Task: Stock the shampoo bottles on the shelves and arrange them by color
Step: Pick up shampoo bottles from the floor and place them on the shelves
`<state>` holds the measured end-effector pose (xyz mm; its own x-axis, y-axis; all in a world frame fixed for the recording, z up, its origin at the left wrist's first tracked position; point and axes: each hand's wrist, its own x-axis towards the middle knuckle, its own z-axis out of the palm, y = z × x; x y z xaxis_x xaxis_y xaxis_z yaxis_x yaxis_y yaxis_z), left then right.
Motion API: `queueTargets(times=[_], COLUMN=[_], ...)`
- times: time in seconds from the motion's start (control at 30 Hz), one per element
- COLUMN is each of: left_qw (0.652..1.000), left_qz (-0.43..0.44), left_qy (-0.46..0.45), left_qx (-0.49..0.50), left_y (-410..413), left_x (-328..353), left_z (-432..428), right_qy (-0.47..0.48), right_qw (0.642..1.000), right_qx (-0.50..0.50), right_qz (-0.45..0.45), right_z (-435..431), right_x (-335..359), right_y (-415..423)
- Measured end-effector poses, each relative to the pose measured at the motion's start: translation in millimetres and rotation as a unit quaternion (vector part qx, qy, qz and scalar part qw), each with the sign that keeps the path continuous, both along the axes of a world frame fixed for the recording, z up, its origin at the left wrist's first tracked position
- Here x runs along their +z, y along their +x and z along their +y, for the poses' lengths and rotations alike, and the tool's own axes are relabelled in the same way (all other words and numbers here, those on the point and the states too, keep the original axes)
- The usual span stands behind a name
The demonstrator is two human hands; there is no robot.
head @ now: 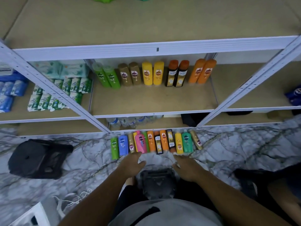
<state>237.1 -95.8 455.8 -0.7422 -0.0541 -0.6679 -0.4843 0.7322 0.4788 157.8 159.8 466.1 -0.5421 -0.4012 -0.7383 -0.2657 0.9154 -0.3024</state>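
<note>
Several shampoo bottles lie in a row on the marble floor, among them a green one [114,147], a blue one [123,145], a pink one [141,143], an orange one [151,142] and a yellow one [178,144]. On the middle shelf [153,101] stand pairs sorted by colour: green [106,76], tan [130,74], yellow [152,73], black with orange caps [177,74], orange [202,71]. My left hand [132,163] hovers open just below the pink bottle. My right hand [187,168] is open below the yellow bottle. Neither hand holds anything.
Packs of tissues and wipes [65,88] fill the shelf bay at left. Water bottles [130,122] sit on the lowest shelf. A black stool [37,158] lies on the floor at left, another black stool [157,181] stands between my arms. White shelf uprights [53,88] slant across.
</note>
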Motion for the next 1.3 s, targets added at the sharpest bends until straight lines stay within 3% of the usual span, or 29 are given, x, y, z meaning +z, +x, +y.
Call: queueTargets(times=[0.43, 0.7, 0.83, 1.1, 1.3], left_qw=[0.994, 0.986, 0.973, 0.966, 0.965], left_qz=[-0.031, -0.042, -0.050, -0.057, -0.039], left_qy=[-0.022, -0.022, -0.024, -0.026, -0.044], left_qx=[0.104, 0.160, 0.224, 0.252, 0.255], left_y=[8.4, 3.6, 1.0, -16.4, -42.0], left_x=[-26.7, -91.2, -185.0, -417.5, -551.7], left_z=[-26.9, -69.4, -102.8, -168.5, -201.8], right_qy=[-0.035, -0.048, -0.056, -0.056, -0.090], right_qw=[0.996, 0.993, 0.994, 0.992, 0.986], right_qx=[0.078, 0.100, 0.062, -0.019, -0.128], right_qz=[-0.020, -0.049, -0.067, -0.116, -0.062], right_z=[-52.7, -114.6, -154.2, -218.8, -252.2], right_x=[-39.0, -118.4, -205.2, -445.9, -574.8], right_y=[-24.7, -39.5, -47.8, -75.7, -104.2])
